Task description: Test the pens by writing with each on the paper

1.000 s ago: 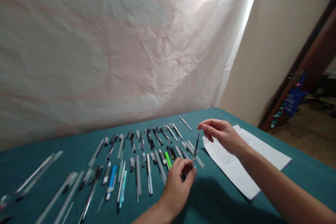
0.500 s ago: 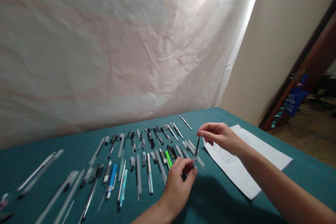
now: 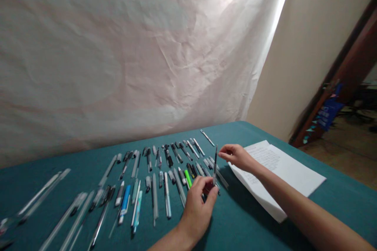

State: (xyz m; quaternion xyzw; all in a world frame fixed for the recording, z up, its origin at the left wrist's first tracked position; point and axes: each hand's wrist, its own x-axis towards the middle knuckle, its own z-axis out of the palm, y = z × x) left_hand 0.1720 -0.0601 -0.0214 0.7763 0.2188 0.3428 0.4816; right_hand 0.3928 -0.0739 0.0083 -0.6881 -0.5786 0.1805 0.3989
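Note:
My left hand (image 3: 198, 206) is closed, thumb and fingers pinching the lower end of a slim pen (image 3: 215, 166). The pen stands nearly upright, its dark thin upper part and narrow tip pointing up and its lower part paler. To the right of the tip is my right hand (image 3: 238, 157), a small gap away from the pen. Its thumb and index finger look slightly parted, with nothing visible between them. Behind and left of my left hand lie rows of pens, among them a bright green pen (image 3: 187, 178) and a white-and-blue pen (image 3: 167, 196).
White paper sheets (image 3: 297, 168) with handwriting lie under and beside my right forearm. Blue pens (image 3: 125, 203) and clear pen barrels (image 3: 154, 198) spread leftward over the green tablecloth (image 3: 235, 223). A lone pen (image 3: 207, 137) lies near the far edge, before a hanging pale sheet (image 3: 132, 66).
My right hand has let go of the pen's upper end and moved slightly down and away from it. The pen now stands more upright in my left hand.

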